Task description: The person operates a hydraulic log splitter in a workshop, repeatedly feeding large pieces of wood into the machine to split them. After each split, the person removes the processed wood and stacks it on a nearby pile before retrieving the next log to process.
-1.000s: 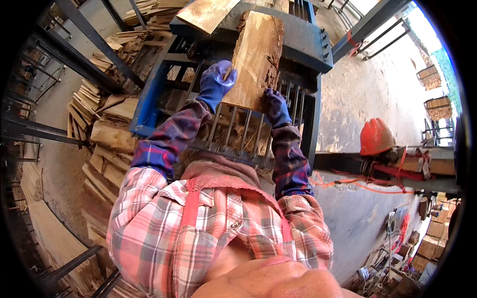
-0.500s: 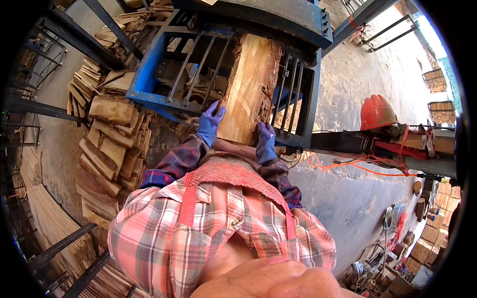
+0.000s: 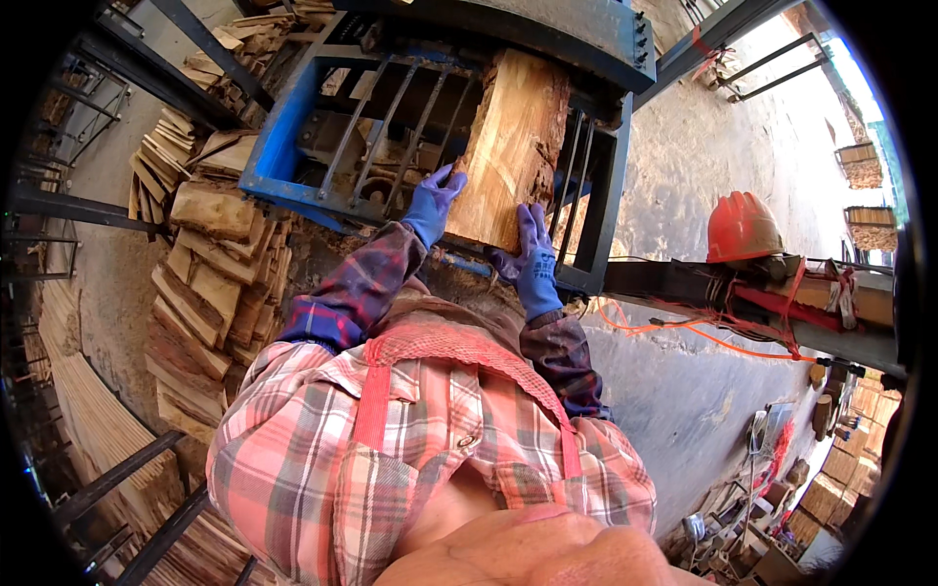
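A thick wooden slab [image 3: 510, 146] with rough bark along its right side lies lengthwise on the metal bars of a blue machine frame [image 3: 278, 156]. Its far end reaches the machine's upper housing. My left hand [image 3: 432, 207], in a purple-blue glove, touches the slab's left edge near the close end, fingers stretched out. At the near right corner is my right hand [image 3: 534, 266], gloved alike. Its fingers lie extended against the slab, while the thumb spreads leftward by the end face. Neither hand wraps round the wood.
Stacked bark-edged boards [image 3: 210, 293] stand left of the machine. A red hard hat [image 3: 745, 227] rests on a dark beam [image 3: 664, 280] to the right, where an orange cable [image 3: 743, 347] hangs. Black metal posts [image 3: 210, 54] rise at the upper left.
The slab has slid farther into the machine and slightly right. Both hands have moved forward with it; my right hand has shifted from the slab's side to its near corner.
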{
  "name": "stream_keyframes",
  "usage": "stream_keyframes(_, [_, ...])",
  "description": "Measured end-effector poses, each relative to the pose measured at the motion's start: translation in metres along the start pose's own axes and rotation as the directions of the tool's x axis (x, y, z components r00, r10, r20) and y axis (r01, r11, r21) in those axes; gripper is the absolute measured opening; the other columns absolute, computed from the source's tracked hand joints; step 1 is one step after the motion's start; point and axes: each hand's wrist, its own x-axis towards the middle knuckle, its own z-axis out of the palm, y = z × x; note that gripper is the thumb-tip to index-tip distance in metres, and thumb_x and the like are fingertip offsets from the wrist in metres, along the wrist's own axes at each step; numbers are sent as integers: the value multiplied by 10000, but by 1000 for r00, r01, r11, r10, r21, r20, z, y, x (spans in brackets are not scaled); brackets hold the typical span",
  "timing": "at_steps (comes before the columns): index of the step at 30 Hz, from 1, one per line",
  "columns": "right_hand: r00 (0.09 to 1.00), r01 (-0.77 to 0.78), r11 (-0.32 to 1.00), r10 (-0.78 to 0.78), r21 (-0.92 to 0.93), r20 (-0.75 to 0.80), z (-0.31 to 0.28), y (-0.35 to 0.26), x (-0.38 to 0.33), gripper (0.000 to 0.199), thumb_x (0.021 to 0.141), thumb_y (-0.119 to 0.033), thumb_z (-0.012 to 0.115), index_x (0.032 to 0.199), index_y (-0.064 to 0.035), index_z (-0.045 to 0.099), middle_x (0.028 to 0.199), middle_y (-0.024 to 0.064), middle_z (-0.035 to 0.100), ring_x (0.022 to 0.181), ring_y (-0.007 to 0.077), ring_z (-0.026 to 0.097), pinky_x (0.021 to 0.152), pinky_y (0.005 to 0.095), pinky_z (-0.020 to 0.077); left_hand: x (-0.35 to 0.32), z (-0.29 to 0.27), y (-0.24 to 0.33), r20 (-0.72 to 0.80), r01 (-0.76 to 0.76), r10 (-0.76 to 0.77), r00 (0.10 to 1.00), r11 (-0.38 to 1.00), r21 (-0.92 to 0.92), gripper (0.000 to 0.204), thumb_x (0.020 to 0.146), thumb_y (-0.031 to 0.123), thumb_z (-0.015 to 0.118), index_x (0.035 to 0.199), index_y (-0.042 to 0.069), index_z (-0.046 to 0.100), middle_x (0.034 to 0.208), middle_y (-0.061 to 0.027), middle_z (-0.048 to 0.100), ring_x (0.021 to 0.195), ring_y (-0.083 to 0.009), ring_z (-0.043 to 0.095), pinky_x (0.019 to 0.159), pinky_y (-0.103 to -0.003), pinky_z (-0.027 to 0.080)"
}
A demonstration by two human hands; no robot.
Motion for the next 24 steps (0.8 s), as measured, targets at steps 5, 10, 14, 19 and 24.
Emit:
stream_keyframes(5, [988,-38,946,83,-323,128,-2,2,14,912,648,-306,795,1431,-83,383,1485,223,350,1336,400,383,1101,460,327,21,5,1,90,-270,353,931,504,820,351,885,246,631,1154,20,611,932,-137,651,866,-229,631,772,-358,501])
stream_keyframes(10, [985,-9,868,94,-497,146,1,12,46,852,693,-318,733,1447,-139,380,1509,157,354,1401,365,304,1161,528,152,49,23,-5,132,-319,613,779,205,925,275,859,237,586,1040,31,605,867,-199,623,773,-380,614,669,-478,491])
stream_keyframes(14, [983,14,853,84,-522,164,3,36,94,826,698,-367,752,1414,-119,425,1492,145,387,1424,313,280,1177,538,81,105,31,-10,84,-254,539,838,250,934,332,851,278,590,1034,1,607,873,-186,626,771,-345,630,685,-447,509])
stream_keyframes(19, [994,18,813,49,-582,99,10,78,152,900,702,-638,670,1432,-174,422,1494,121,395,1400,307,321,1138,547,146,184,40,8,118,-302,522,845,282,911,329,823,340,628,927,28,611,833,-181,631,785,-336,634,702,-454,507])
stream_keyframes(24, [990,-43,798,115,-601,81,5,103,208,947,636,-563,773,1434,-209,406,1497,95,386,1407,314,299,1141,551,161,308,-48,119,-216,-497,503,837,864,85,247,905,262,645,705,180,527,640,77,438,590,-66,448,538,-270,362])
